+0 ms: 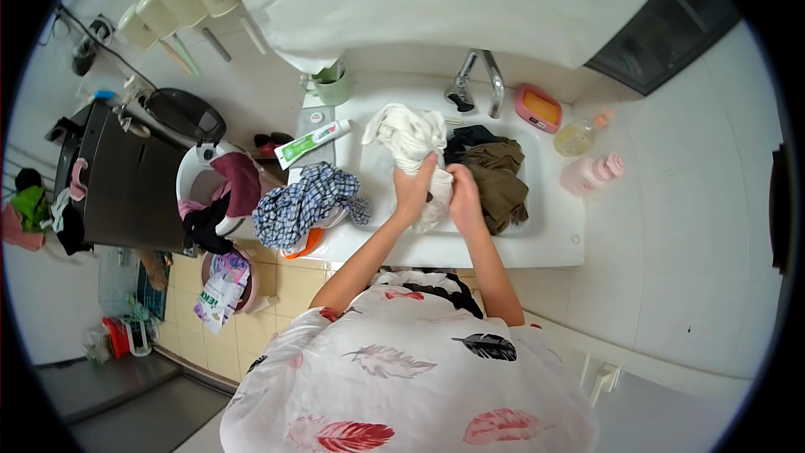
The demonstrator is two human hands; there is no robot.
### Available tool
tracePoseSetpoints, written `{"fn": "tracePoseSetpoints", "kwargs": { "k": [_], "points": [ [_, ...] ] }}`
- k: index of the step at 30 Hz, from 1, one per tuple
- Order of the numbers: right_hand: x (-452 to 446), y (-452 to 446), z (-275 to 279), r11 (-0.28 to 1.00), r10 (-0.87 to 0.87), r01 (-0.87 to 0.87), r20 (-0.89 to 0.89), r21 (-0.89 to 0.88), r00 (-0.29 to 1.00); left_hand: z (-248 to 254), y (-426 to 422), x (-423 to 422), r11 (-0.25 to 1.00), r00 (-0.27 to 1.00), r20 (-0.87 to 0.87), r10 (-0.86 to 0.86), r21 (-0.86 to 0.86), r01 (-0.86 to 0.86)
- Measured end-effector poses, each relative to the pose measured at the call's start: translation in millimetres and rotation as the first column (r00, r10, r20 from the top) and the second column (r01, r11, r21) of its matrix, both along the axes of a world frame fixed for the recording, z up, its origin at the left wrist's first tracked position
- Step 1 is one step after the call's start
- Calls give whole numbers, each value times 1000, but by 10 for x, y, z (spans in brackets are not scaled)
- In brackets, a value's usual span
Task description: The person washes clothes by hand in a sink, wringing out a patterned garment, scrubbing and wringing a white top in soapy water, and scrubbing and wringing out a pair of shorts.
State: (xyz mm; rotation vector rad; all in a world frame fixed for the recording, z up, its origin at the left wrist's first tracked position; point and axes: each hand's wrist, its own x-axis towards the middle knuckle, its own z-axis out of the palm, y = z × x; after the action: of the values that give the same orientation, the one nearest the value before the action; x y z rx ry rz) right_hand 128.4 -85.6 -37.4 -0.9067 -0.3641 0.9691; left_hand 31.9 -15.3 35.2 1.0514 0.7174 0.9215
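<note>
Over the white sink, a bunched white cloth is gripped between my two hands. My left hand has its fingers wrapped round the middle of the cloth. Just to its right, my right hand is closed on the cloth's edge. Part of the cloth hangs below my left hand. An olive-brown garment lies in the right side of the basin, with a dark cloth behind it. The chrome faucet stands at the back.
A blue checked cloth and toothpaste tube lie left of the basin. A green cup stands behind them. A soap dish, yellow bottle and pink bottle are at the right. A laundry-filled white tub is farther left.
</note>
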Motion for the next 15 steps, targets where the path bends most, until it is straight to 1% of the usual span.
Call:
{"fn": "tracePoseSetpoints", "kwargs": {
  "k": [1, 2, 3, 4, 5, 6, 7, 8, 9, 11, 12, 14, 15],
  "points": [
    [24, -35, 24, 999, 6, -3, -78, 45, 997, -27, 23, 6, 1000, 1000, -5, 18, -1, -18],
    [25, -34, 15, 999, 5, -9, -92, -43, 996, -29, 50, 20, 1000, 999, 37, 24, 14, -25],
    [9, -92, 8, 990, 76, -95, -178, -105, 981, -30, 65, 33, 999, 997, 79, 28, 30, -30],
    [-37, -121, -15, 979, 183, -202, -390, -10, 903, -32, 58, 55, 999, 987, 154, 38, 9, -40],
    [-77, -137, -22, 954, 288, -282, -569, 102, 770, -62, 63, 70, 999, 987, 152, 46, 11, -49],
    [-111, -139, -40, 952, 295, -289, -569, 103, 768, -91, 67, 89, 999, 988, 142, 53, -1, -53],
    [-146, -141, -66, 940, 340, -263, -554, 217, 760, -124, 67, 102, 998, 989, 133, 59, -15, -58],
    [-172, -135, -62, 916, 383, -234, -535, 326, 753, -107, 54, 103, 996, 981, 176, 81, 15, -85],
    [-180, -119, -54, 915, 387, -240, -534, 325, 751, -138, 69, 101, 996, 980, 177, 86, 14, -90],
    [-216, -99, -28, 978, 201, -136, -548, 158, 812, -227, 114, 72, 991, 983, 154, 104, 65, -115],
    [-206, -58, -1, 989, 147, -118, -508, 89, 848, -271, 138, 63, 991, 983, 151, 106, 63, -117],
    [-203, 53, 88, 994, 110, -110, -316, 16, 942, -286, 169, 56, 988, 970, 202, 135, 43, -147],
    [-210, 106, 155, 993, 108, -112, -151, -22, 983, -260, 166, 47, 987, 969, 203, 141, 43, -153]
  ]
}}
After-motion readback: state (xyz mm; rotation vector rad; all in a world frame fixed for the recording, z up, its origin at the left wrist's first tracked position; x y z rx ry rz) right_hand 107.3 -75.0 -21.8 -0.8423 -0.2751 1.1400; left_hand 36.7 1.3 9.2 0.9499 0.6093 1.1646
